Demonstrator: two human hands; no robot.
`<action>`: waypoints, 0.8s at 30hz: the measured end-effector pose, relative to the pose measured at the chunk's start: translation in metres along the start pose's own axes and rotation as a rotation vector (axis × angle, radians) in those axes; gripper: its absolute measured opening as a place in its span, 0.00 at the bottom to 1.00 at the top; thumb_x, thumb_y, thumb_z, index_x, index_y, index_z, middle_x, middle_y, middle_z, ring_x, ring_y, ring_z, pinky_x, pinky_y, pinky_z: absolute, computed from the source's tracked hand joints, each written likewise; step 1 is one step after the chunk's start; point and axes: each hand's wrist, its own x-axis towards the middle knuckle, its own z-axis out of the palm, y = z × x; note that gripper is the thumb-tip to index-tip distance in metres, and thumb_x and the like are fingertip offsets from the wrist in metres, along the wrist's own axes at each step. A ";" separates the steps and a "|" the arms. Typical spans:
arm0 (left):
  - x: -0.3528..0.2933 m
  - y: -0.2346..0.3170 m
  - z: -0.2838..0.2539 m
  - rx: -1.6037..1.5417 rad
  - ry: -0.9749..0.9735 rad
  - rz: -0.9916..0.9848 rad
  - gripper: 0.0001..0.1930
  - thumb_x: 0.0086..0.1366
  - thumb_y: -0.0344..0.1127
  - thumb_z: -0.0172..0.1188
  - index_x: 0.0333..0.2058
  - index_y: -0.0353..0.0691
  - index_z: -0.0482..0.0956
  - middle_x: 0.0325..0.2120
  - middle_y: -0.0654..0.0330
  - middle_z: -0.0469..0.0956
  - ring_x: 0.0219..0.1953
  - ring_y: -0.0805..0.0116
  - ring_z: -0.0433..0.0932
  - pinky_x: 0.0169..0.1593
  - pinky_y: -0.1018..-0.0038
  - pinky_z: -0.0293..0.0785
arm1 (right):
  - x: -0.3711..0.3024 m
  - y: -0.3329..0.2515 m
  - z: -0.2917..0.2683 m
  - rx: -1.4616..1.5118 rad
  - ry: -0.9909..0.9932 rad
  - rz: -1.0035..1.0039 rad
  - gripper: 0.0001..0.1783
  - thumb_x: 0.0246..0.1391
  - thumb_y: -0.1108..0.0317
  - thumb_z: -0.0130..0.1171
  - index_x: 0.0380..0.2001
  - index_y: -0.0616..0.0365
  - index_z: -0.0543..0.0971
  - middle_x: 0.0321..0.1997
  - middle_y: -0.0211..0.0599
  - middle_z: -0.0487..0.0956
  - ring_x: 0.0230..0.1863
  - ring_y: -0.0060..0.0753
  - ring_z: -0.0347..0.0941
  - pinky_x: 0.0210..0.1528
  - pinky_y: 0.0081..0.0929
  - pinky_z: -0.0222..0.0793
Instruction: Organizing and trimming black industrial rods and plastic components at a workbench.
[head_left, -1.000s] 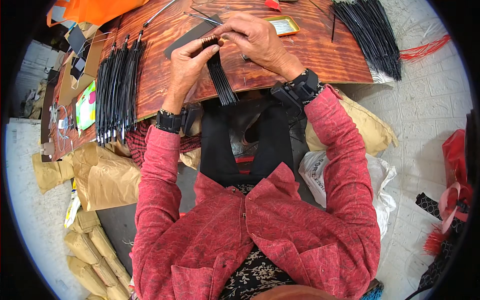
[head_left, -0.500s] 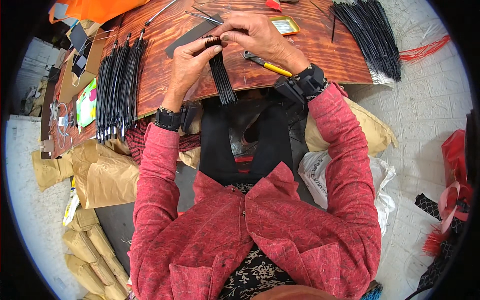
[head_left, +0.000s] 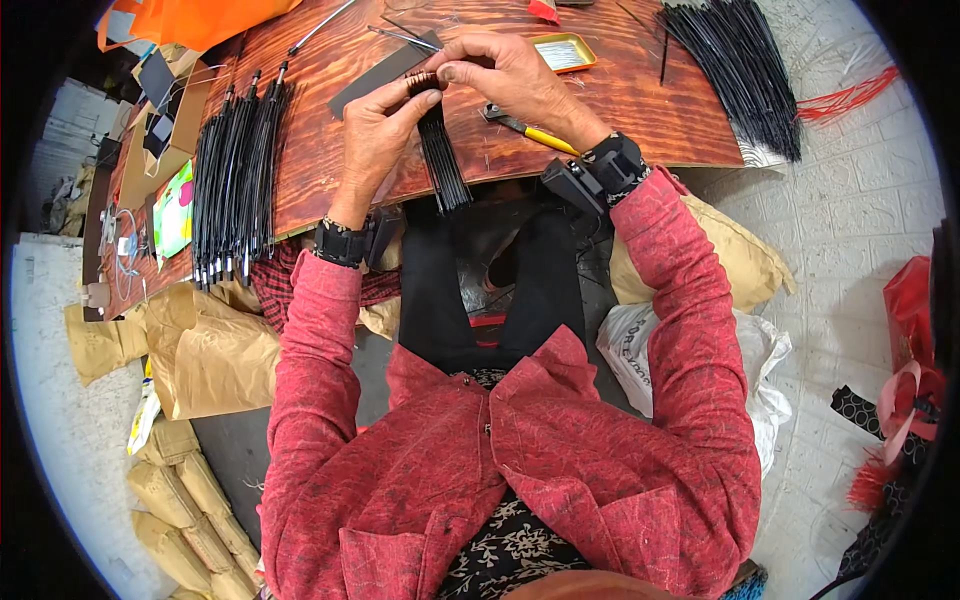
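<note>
A bundle of thin black strips (head_left: 440,155) hangs down over the near edge of the wooden board (head_left: 640,100). My left hand (head_left: 375,135) grips the bundle just below its top. My right hand (head_left: 505,70) pinches the brown-wrapped top end of the same bundle from the right. A yellow-handled tool (head_left: 530,127) lies on the board under my right wrist. Both wrists carry black bands.
Finished black bundles (head_left: 235,170) lie in a row at the board's left. A loose heap of black strips (head_left: 745,70) sits at the right, with red strands (head_left: 845,100) beside it. A small yellow tray (head_left: 562,52), a dark flat strip (head_left: 375,75), brown paper bags (head_left: 200,350) and a white bag (head_left: 640,350) surround me.
My right hand has shifted slightly up and left along the bundle's top, uncovering the yellow-handled tool on the board. The bundle stays held in both hands.
</note>
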 end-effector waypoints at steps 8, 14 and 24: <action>0.003 0.006 -0.006 -0.028 -0.121 -0.022 0.12 0.63 0.28 0.66 0.45 0.34 0.85 0.36 0.66 0.84 0.37 0.81 0.78 0.42 0.81 0.75 | 0.002 -0.001 -0.006 -0.196 -0.055 -0.149 0.07 0.60 0.72 0.58 0.40 0.62 0.80 0.36 0.34 0.80 0.38 0.28 0.78 0.42 0.25 0.74; 0.003 0.004 -0.005 0.035 -0.094 -0.017 0.11 0.64 0.28 0.65 0.44 0.33 0.85 0.36 0.64 0.85 0.37 0.80 0.79 0.43 0.81 0.75 | 0.000 -0.002 -0.001 -0.279 -0.008 -0.210 0.07 0.58 0.74 0.59 0.40 0.61 0.80 0.36 0.35 0.79 0.38 0.32 0.78 0.41 0.28 0.74; 0.001 0.007 -0.001 0.006 -0.086 -0.011 0.10 0.63 0.27 0.65 0.43 0.33 0.85 0.35 0.64 0.84 0.37 0.80 0.78 0.42 0.81 0.74 | 0.002 -0.001 -0.006 -0.372 0.006 -0.375 0.09 0.53 0.75 0.61 0.38 0.58 0.82 0.36 0.36 0.79 0.40 0.41 0.78 0.42 0.32 0.75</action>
